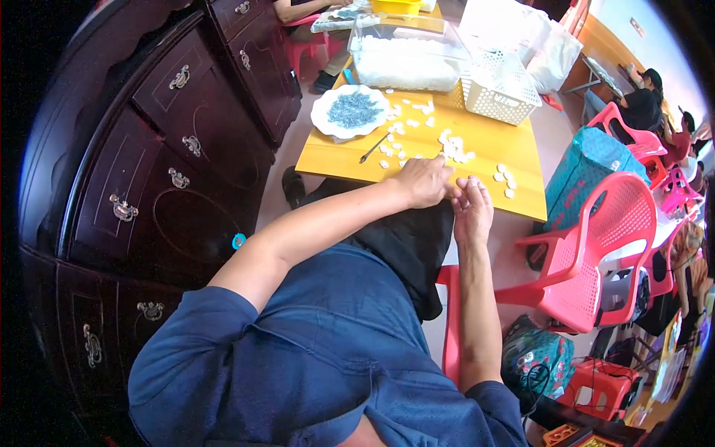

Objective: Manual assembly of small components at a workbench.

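At the near edge of the yellow table (313, 160), my left hand (426, 182) and my right hand (473, 210) meet fingertip to fingertip. The left one is palm down with its fingers pinched together. My right palm faces up, its fingers curled in. Anything between the fingertips is too small to make out. Just beyond them lies a cluster of small white round pieces (454, 147), with several more to the right. A thin dark-tipped tool (372, 150) rests to the left. Behind it, a white scalloped plate (322, 119) holds a heap of small grey-blue slivers (352, 110).
A clear bin (406, 63) of white pieces and a white perforated basket (503, 100) stand at the table's far side. Dark drawers (160, 149) line the left. To the right are a pink plastic chair (596, 253) and a teal bag (592, 175). Other people sit farther off.
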`<state>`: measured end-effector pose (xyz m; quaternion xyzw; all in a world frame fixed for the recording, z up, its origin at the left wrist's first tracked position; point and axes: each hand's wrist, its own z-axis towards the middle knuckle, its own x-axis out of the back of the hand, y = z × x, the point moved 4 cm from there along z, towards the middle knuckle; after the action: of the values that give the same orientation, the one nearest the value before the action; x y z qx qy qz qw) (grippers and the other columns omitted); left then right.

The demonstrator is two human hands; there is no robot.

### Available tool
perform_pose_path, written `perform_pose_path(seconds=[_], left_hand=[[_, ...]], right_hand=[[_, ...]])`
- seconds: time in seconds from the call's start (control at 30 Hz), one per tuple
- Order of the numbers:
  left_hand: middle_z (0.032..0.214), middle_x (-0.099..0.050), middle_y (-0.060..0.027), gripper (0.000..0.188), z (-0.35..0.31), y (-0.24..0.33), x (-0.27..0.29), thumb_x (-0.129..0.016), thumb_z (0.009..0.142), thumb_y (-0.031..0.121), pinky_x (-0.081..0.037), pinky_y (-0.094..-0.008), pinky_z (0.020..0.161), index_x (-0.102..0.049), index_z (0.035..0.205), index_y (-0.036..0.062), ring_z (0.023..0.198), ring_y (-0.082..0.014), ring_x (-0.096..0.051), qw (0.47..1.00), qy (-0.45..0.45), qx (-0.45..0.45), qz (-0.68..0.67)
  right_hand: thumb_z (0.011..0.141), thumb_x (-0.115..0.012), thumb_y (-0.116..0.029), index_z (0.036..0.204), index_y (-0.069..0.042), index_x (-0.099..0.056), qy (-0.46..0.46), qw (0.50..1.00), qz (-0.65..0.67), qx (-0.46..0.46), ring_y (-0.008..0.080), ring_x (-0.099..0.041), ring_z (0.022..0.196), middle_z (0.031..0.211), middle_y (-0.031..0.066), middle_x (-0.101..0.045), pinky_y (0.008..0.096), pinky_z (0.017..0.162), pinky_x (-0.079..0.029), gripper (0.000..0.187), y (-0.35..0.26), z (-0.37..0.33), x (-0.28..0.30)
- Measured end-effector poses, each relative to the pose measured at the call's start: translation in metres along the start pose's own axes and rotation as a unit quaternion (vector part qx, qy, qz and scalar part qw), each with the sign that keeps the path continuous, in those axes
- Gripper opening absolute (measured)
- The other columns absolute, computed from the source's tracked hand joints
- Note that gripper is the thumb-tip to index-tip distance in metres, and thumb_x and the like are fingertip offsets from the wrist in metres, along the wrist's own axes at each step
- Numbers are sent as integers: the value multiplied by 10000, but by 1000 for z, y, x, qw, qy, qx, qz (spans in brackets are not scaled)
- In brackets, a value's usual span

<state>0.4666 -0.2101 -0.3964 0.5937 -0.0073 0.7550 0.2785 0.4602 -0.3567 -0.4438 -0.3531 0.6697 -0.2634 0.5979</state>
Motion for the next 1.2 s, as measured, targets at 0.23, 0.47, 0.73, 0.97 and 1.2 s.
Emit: perform_pose_path(seconds=[0.23, 0.47, 0.73, 0.97, 1.2], left_hand=[[911, -602, -118, 272, -18, 9, 1, -727, 812, 299, -560, -459, 664, -620, 917, 73, 829, -334, -678, 995, 63, -68, 23], [872, -603, -111, 131, -20, 15, -6, -681, 806, 182, -558, -440, 633, -623, 870, 84, 782, -310, -681, 986, 118, -116, 37], [803, -631, -98, 108, -23, 16, -3, -663, 822, 169, -550, -444, 615, -629, 830, 67, 756, -314, -683, 988, 126, -87, -21], [805, -718, -47, 133, -28, 8, 9, -748, 838, 151, -506, -275, 572, -705, 892, 38, 601, -86, -622, 938, 119, 80, -315], [783, -667, 24, 72, -32, 25, -9, -695, 908, 104, -483, -225, 569, -690, 961, 55, 638, -40, -577, 846, 9, 103, -523]], right_hand=[[979, -640, -251, 1020, -112, -598, 17, 1000, -10, -3, 91, -597, 659, 801, -1, -660, 228, 628, -475, 151, -1, -3, -4], [979, -638, -253, 997, -117, -587, 3, 1000, -2, 0, 76, -561, 617, 745, -14, -618, 215, 592, -451, 146, 0, -2, -5], [974, -644, -218, 988, -113, -577, 16, 1000, 9, -2, 69, -546, 605, 738, -17, -605, 197, 559, -431, 125, -1, -3, -7], [985, -613, -216, 984, -110, -572, 5, 1000, 8, 3, 89, -550, 618, 737, -16, -586, 222, 572, -438, 113, 1, 0, -4], [997, -553, -192, 1047, -67, -577, 30, 999, 44, 13, 178, -614, 868, 963, 80, -654, 314, 767, -501, 136, 11, 6, 3]])
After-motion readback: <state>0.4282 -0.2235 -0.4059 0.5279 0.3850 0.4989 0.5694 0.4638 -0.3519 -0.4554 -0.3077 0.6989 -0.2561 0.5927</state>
